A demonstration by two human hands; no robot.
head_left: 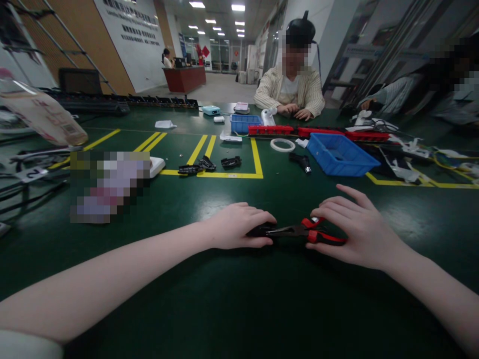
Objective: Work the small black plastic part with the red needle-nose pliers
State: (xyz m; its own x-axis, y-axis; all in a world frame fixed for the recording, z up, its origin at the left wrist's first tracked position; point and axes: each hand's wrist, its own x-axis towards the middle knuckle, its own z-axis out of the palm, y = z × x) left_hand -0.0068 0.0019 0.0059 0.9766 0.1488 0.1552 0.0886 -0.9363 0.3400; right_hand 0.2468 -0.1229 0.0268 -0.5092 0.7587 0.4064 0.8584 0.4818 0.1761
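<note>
My right hand grips a pair of needle-nose pliers by their red and black handles, thumb and fingers around them and the index finger raised. The long jaws point left, toward my left hand. Between the thumb and fingers of that hand is a small black part, mostly covered by the fingers. The plier tips touch or overlap it; whether they are clamped on it I cannot tell. Both hands are low over the green table.
Several black plastic pieces lie inside yellow tape lines ahead. Beyond my right hand are a black-handled tool, a white tape roll and a blue bin. A bottle stands left. Another person sits opposite.
</note>
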